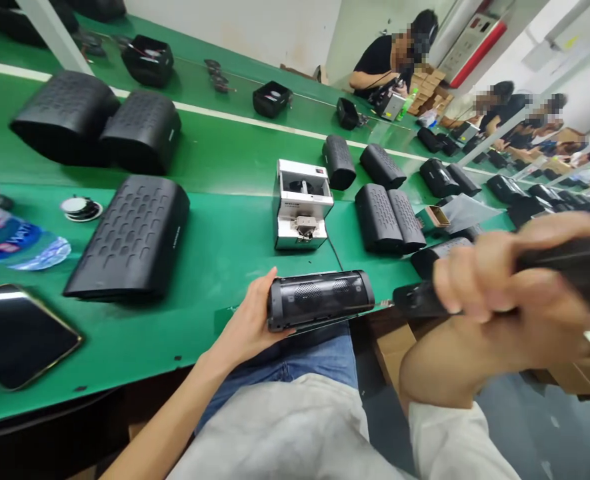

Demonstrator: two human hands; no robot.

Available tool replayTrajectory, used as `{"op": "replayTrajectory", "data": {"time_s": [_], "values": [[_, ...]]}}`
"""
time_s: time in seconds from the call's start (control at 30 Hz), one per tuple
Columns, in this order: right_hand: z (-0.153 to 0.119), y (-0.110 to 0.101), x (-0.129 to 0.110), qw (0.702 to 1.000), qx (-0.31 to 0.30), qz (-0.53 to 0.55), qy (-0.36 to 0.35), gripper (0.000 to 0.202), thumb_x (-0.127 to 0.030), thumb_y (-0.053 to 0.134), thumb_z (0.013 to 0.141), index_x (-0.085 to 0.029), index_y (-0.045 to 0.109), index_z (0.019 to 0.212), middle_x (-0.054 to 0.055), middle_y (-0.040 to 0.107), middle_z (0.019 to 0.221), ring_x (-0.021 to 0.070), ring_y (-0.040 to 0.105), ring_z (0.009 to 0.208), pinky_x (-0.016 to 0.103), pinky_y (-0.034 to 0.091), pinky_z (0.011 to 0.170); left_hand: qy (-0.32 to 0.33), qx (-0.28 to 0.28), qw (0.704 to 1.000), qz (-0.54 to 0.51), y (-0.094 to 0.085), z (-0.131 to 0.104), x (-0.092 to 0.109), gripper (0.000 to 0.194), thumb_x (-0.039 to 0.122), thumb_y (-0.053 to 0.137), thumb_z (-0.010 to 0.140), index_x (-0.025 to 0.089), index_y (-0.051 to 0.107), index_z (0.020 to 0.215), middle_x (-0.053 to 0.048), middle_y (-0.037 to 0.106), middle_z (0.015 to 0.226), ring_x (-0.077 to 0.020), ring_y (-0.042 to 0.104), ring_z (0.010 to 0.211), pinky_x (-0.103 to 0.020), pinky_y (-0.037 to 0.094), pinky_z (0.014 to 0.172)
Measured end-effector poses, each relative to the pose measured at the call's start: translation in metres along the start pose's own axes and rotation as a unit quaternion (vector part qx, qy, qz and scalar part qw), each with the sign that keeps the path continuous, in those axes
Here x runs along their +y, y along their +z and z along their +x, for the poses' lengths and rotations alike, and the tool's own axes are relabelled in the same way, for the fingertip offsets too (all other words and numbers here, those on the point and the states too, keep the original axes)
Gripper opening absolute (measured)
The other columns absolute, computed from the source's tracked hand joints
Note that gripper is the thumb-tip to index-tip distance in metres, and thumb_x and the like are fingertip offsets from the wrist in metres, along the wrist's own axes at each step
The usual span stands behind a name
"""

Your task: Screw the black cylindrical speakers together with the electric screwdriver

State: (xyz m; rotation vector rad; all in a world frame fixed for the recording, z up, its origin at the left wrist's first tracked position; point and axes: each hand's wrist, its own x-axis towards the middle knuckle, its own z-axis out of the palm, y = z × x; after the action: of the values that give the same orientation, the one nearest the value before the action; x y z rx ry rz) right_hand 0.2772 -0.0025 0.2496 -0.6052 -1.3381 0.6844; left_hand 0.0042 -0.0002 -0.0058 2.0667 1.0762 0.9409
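Observation:
My left hand is closed around the left end of a black speaker, which lies on its side at the table's front edge with its grille showing. My right hand is wrapped round a black electric screwdriver, held level and partly blurred. The screwdriver's bit touches or nearly touches the speaker's right end; I cannot tell which. Just beyond the speaker stands a white screw feeder. A larger black speaker housing sits to the left of my left hand.
On the green table a phone and a plastic water bottle lie at the left. Several speaker housings stand at the right. Open housings line the far belt. Cardboard boxes are below the edge. A co-worker sits opposite.

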Motion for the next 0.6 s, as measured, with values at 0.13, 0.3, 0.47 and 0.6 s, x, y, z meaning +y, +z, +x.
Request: {"op": "replayTrajectory", "data": {"time_s": [0.13, 0.3, 0.47, 0.6], "values": [[0.05, 0.033, 0.028, 0.983, 0.099, 0.017, -0.153, 0.032, -0.02, 0.106, 0.08, -0.028, 0.077, 0.09, -0.01, 0.053, 0.059, 0.0124, 0.048, 0.04, 0.029, 0.043, 0.036, 0.002, 0.006, 1.0, -0.009, 0.0, 0.001, 0.002, 0.142, 0.023, 0.101, 0.083, 0.038, 0.004, 0.186, -0.02, 0.051, 0.169, -0.0459, 0.056, 0.157, -0.066, 0.056, 0.125], [0.09, 0.063, 0.108, 0.978, 0.075, -0.136, -0.141, 0.041, -0.061, 0.084, 0.104, -0.033, 0.057, 0.09, -0.008, 0.048, 0.059, 0.0161, 0.049, 0.045, 0.036, 0.049, 0.047, 0.004, 0.004, 1.0, -0.005, 0.0, 0.002, 0.003, 0.147, 0.02, 0.102, 0.082, 0.04, 0.0, 0.186, -0.02, 0.05, 0.171, -0.0459, 0.056, 0.159, -0.065, 0.055, 0.126], [0.112, 0.065, 0.163, 0.973, 0.074, -0.157, -0.153, 0.063, -0.094, 0.066, 0.099, -0.033, 0.053, 0.095, -0.006, 0.052, 0.07, 0.0134, 0.041, 0.044, 0.036, 0.04, 0.043, -0.007, 0.002, 1.0, -0.012, -0.001, 0.002, 0.006, 0.148, 0.017, 0.102, 0.079, 0.041, 0.001, 0.186, -0.019, 0.051, 0.17, -0.0451, 0.057, 0.157, -0.064, 0.055, 0.126], [0.121, 0.065, 0.18, 0.973, 0.089, -0.163, -0.136, 0.071, -0.103, 0.06, 0.095, -0.032, 0.05, 0.099, -0.007, 0.051, 0.075, 0.0133, 0.043, 0.048, 0.035, 0.042, 0.048, -0.007, 0.001, 1.0, -0.015, -0.002, 0.002, 0.005, 0.145, 0.02, 0.102, 0.081, 0.039, 0.003, 0.186, -0.019, 0.052, 0.168, -0.0459, 0.057, 0.158, -0.064, 0.056, 0.126]]}}
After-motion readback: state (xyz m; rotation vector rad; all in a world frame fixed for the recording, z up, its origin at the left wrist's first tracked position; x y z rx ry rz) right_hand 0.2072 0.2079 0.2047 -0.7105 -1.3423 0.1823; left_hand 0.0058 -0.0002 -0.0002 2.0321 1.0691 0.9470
